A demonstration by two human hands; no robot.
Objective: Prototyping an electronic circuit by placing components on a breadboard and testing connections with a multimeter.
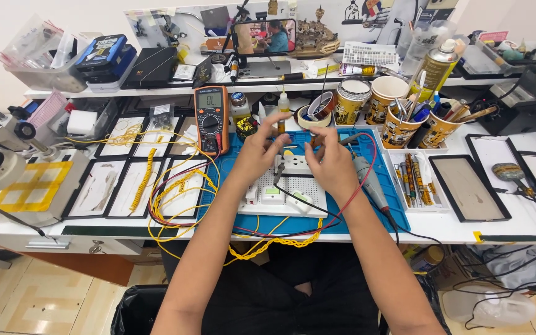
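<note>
Both hands over the white breadboard (pixel 293 186) on the blue mat (pixel 379 205). Left hand (pixel 259 155) and right hand (pixel 330 162) have fingers curled, pinching something small between them above the board's far edge; too small to tell what. Board sits right under the palms. Multimeter (pixel 211 118) just left, red and yellow wires (pixel 175 186) looped beside it.

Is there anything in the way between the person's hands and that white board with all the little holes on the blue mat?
Nothing visible does. The left hand and right hand are already right above the white board, fingertips meeting over its far edge. A black wire and a red wire cross the board, but neither blocks the hands.
</note>
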